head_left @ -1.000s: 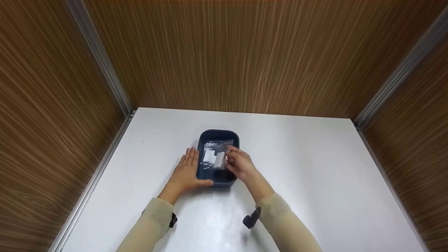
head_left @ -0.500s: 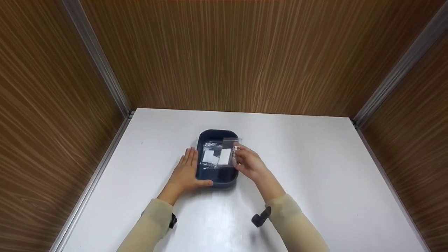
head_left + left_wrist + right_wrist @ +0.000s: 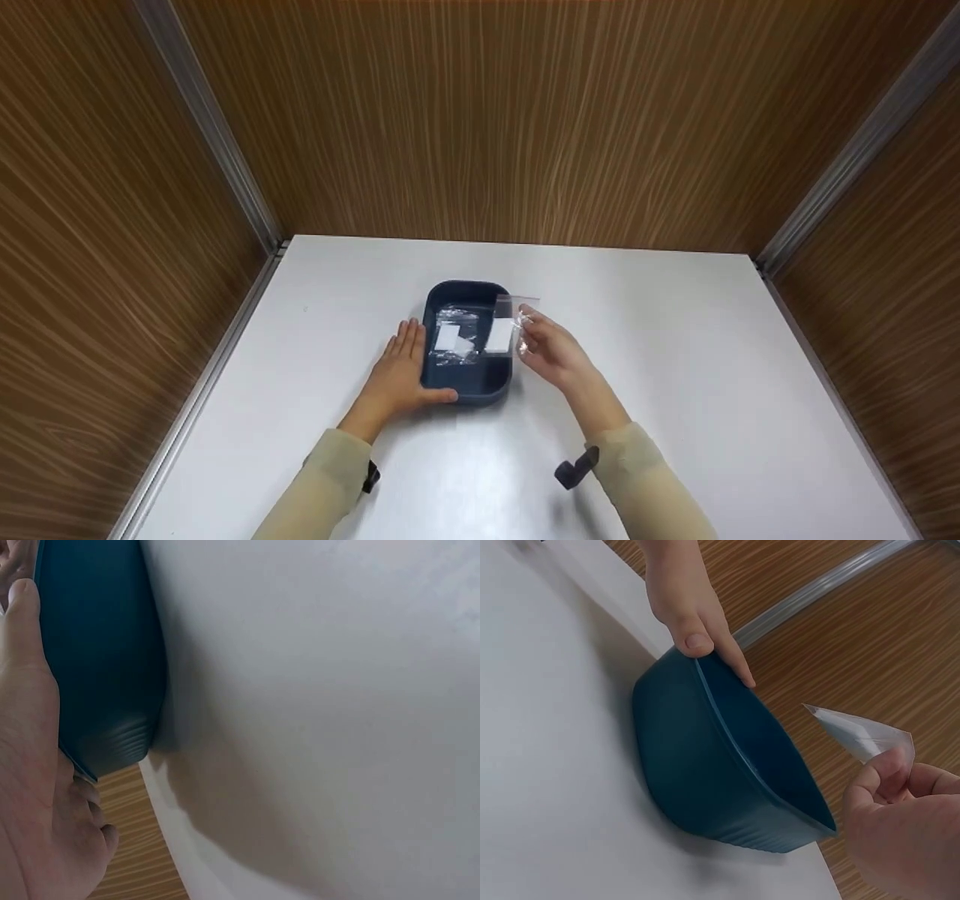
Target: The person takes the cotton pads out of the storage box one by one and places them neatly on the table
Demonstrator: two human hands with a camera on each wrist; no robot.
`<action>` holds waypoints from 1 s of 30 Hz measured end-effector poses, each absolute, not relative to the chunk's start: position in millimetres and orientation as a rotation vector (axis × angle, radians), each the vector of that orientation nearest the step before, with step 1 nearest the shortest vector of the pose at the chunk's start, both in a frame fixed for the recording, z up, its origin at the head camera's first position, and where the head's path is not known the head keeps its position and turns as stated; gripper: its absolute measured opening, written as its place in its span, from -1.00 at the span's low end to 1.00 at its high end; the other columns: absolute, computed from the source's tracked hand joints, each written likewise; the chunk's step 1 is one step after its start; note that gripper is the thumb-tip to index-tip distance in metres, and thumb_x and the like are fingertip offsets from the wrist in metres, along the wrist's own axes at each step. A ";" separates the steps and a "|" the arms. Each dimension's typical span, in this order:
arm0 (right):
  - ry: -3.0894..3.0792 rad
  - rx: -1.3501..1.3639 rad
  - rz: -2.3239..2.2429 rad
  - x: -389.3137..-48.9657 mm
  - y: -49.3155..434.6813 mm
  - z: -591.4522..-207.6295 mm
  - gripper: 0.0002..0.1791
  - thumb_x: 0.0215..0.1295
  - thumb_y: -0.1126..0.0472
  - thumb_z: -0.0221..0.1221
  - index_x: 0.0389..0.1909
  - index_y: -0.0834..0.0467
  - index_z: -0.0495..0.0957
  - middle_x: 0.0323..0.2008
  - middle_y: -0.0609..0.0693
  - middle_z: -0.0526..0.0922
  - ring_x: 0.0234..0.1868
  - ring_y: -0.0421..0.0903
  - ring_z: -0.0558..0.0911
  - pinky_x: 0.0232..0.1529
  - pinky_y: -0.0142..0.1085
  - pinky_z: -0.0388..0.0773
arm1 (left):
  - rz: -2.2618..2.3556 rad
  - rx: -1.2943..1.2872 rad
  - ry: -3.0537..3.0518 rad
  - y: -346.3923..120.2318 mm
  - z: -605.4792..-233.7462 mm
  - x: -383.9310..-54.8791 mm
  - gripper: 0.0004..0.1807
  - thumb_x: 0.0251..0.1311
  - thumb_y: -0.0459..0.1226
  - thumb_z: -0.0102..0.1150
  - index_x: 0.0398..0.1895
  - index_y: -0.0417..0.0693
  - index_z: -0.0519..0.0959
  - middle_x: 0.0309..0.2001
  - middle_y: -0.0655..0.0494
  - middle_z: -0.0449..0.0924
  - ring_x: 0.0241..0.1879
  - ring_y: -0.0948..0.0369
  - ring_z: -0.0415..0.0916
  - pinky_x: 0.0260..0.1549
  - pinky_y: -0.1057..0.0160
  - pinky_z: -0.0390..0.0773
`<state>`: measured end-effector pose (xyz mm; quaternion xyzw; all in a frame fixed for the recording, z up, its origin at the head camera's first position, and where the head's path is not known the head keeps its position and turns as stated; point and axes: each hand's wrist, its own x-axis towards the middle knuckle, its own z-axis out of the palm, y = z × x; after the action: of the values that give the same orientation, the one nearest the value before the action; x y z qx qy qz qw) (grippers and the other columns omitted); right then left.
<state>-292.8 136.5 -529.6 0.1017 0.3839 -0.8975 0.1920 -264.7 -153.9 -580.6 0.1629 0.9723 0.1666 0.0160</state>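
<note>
A dark blue rectangular bin stands on the white table. My left hand lies along its left side with straight fingers, the thumb resting on the near rim. Between thumb and fingertips, my right hand pinches a small clear zip bag with a white piece inside. In the head view this bag overlaps the bin's right rim; the right wrist view shows the held bag raised above the rim. More clear plastic with white pieces lies inside the bin; how many bags, I cannot tell.
Wood-grain panels rise behind the white tabletop and on both sides. Metal strips run along the corners. A dark wrist device sits at the right sleeve.
My right hand has drawn the zip bag rightward, away from the other plastic in the bin and partly across the right rim. The left hand and bin have stayed put.
</note>
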 end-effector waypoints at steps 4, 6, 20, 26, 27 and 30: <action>1.066 0.302 -2.529 -293.0 145.8 -529.5 -0.63 0.43 0.44 0.05 0.18 0.13 0.51 -0.25 -0.05 0.58 -0.31 -0.22 0.54 -0.31 -0.45 0.53 | 0.506 0.504 3.030 -153.9 -580.5 -265.3 0.60 -0.30 0.65 0.09 0.58 -0.29 -0.22 0.60 -0.22 -0.37 0.59 -0.07 -0.42 0.53 -0.02 -0.20; 1.066 0.305 -2.529 -293.1 150.8 -529.8 -0.65 0.43 0.44 0.05 0.16 0.13 0.51 -0.23 -0.05 0.57 -0.29 -0.21 0.54 -0.30 -0.45 0.52 | 0.505 0.507 3.032 -153.9 -579.9 -265.5 0.61 -0.31 0.66 0.08 0.58 -0.29 -0.22 0.60 -0.21 -0.39 0.59 -0.07 -0.42 0.53 -0.03 -0.20; 1.032 0.376 -2.523 -293.4 183.4 -540.0 -0.37 0.45 0.40 0.05 0.50 0.08 0.21 -0.26 -0.09 0.58 -0.26 -0.22 0.55 -0.20 -0.47 0.53 | 0.515 0.491 3.026 -156.0 -581.1 -264.2 0.62 -0.32 0.65 0.10 0.58 -0.30 -0.22 0.60 -0.21 -0.38 0.59 -0.06 -0.43 0.53 -0.02 -0.21; 0.993 0.421 -2.529 -296.8 195.2 -546.6 -0.36 0.48 0.39 0.01 0.52 0.03 0.18 -0.25 -0.09 0.56 -0.25 -0.24 0.53 -0.19 -0.48 0.53 | 0.523 0.485 3.022 -154.9 -581.7 -264.6 0.60 -0.30 0.64 0.10 0.59 -0.28 -0.24 0.61 -0.19 -0.38 0.59 -0.04 -0.45 0.53 -0.01 -0.22; 0.997 0.430 -2.523 -297.6 197.1 -547.9 -0.36 0.48 0.39 0.01 0.52 0.02 0.18 -0.24 -0.10 0.56 -0.25 -0.24 0.53 -0.19 -0.48 0.53 | 0.523 0.484 3.025 -154.4 -581.2 -264.4 0.60 -0.29 0.64 0.10 0.59 -0.27 -0.23 0.61 -0.19 -0.37 0.59 -0.03 -0.44 0.53 -0.01 -0.21; 1.022 0.460 -2.507 -300.5 202.2 -553.6 -0.37 0.48 0.37 0.01 0.52 -0.01 0.20 -0.26 -0.11 0.55 -0.27 -0.25 0.52 -0.22 -0.48 0.53 | 0.534 0.483 3.035 -154.0 -581.7 -264.2 0.59 -0.29 0.62 0.14 0.59 -0.28 -0.20 0.60 -0.21 -0.32 0.59 -0.05 -0.40 0.53 -0.02 -0.19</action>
<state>-300.5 202.2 -553.6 0.1641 0.3650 -0.8952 0.1963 -264.2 -154.0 -581.7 0.1549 0.9729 0.1712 0.0112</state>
